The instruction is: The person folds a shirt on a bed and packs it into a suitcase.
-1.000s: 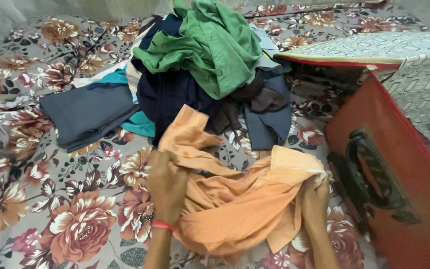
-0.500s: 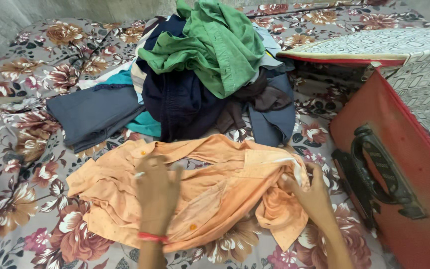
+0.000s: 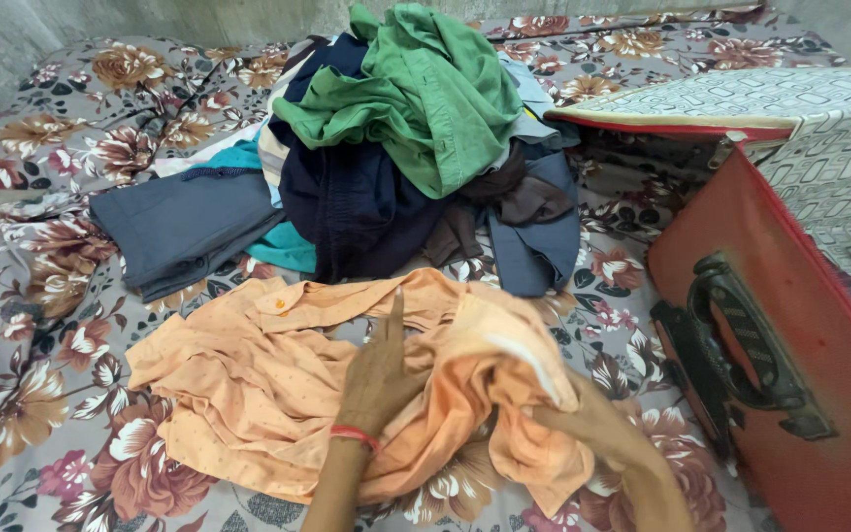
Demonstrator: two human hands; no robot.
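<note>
An orange shirt [image 3: 248,374] lies spread on the flowered bedsheet [image 3: 61,128] in front of me. My left hand [image 3: 378,376], with a red band at the wrist, rests flat on the shirt's middle with fingers stretched out. My right hand [image 3: 593,429] grips the shirt's right side and has it bunched and lifted over toward the left hand. Behind the shirt is a heap of clothes topped by a green shirt [image 3: 425,89] over dark blue garments [image 3: 357,207].
An open red suitcase [image 3: 790,325] with a black handle stands at the right, its patterned lid [image 3: 741,99] raised behind. Folded grey-blue trousers [image 3: 184,227] and a teal cloth [image 3: 283,251] lie left of the heap. A wall runs along the far edge.
The orange shirt was bunched in both hands, then spread flat on the bed. Now my right hand has lifted its right side inward while my left hand moved to the shirt's middle.
</note>
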